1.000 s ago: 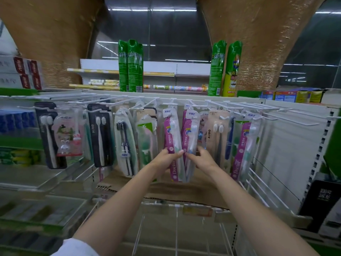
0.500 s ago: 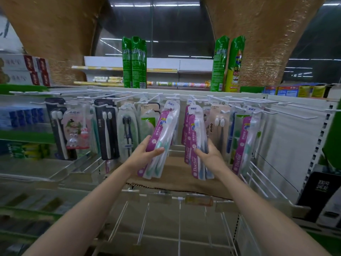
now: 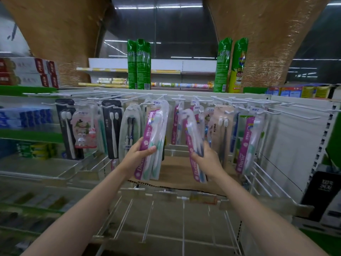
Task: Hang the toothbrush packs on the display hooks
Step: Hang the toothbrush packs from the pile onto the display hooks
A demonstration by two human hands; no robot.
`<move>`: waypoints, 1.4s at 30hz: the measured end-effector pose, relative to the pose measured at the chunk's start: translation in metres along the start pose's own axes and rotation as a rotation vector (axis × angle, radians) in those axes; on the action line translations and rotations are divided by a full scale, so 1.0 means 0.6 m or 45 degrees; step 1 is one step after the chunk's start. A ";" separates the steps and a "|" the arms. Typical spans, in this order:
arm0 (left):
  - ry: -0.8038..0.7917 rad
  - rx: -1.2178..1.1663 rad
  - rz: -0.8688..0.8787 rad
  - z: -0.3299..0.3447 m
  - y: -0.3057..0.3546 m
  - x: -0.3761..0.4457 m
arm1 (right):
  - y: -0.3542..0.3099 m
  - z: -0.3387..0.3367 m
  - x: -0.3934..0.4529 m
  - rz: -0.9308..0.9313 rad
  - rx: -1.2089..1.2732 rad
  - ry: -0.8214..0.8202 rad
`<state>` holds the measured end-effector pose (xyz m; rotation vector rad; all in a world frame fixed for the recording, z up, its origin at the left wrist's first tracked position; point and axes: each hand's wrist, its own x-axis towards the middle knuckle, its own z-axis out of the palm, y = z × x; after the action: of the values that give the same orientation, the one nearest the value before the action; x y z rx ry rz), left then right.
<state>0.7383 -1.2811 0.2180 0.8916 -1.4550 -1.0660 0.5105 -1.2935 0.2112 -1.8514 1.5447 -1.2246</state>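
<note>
Since half a second ago both purple toothbrush bundles are lifted slightly higher at frame centre. One bundle (image 3: 154, 143) is gripped by the left hand (image 3: 137, 156), the other bundle (image 3: 193, 145) by the right hand (image 3: 206, 159). Hooks (image 3: 177, 98) could easily be missed (the holes are blurred), so packs might get dropped.

Dim overall, cool greenish cast. Illuminated from overhead by long ceiling tube lights (image 3: 147, 7), visible as streaks at top of frame and mirrored in the dark glossy ceiling. Soft, weak shadows under hanging toothbrush packs (image 3: 153, 137). Mild glare on clear blister fronts. Strong wide-angle bending: brown pillars (image 3: 60, 39) bowed inward, shelf edges curved. Motion blur heavy at lower left shelves (image 3: 27, 204); centre moderately sharp, print on packs partly legible. Corners smeared, darker.
</note>
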 end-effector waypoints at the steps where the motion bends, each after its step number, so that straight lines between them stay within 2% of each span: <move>1: 0.006 0.008 0.001 -0.004 0.000 -0.001 | -0.010 0.002 0.006 0.038 0.014 0.037; 5: -0.012 0.030 -0.006 -0.015 0.005 -0.001 | -0.054 0.007 0.054 0.126 0.033 -0.029; 10: -0.054 0.085 -0.008 -0.026 0.013 0.003 | -0.091 0.033 0.104 0.246 -0.189 -0.281; 18: -0.091 0.178 -0.022 -0.039 0.013 0.010 | -0.092 0.062 0.134 0.367 -0.135 -0.284; 23: -0.131 0.207 0.011 -0.026 0.002 0.015 | -0.076 0.061 0.118 0.359 -0.243 -0.420; 25: -0.127 0.160 0.014 -0.023 -0.004 0.016 | -0.060 0.060 0.112 0.303 -0.312 -0.346; 26: -0.124 0.132 0.012 -0.022 -0.006 0.016 | -0.051 0.059 0.110 0.233 -0.327 -0.201; 29: -0.121 0.089 0.011 -0.017 -0.013 0.018 | -0.028 0.052 0.096 -0.028 -0.257 0.405; 30: -0.118 0.083 0.013 -0.014 -0.015 0.018 | -0.025 0.048 0.092 -0.122 -0.247 0.549; 32: -0.096 0.075 0.012 -0.011 -0.016 0.019 | -0.025 0.041 0.088 -0.246 -0.237 0.710; 34: -0.078 0.055 0.015 -0.009 -0.013 0.020 | -0.030 0.038 0.090 -0.219 -0.218 0.713; 39: -0.072 0.055 0.005 -0.012 -0.009 0.018 | -0.038 0.035 0.122 0.070 0.003 0.341; 42: -0.046 0.075 -0.010 -0.017 -0.008 0.017 | -0.044 0.027 0.133 0.146 -0.006 0.278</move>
<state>0.7466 -1.2937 0.2168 0.9245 -1.5209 -1.0546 0.5376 -1.3642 0.2515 -1.6514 1.7425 -1.4080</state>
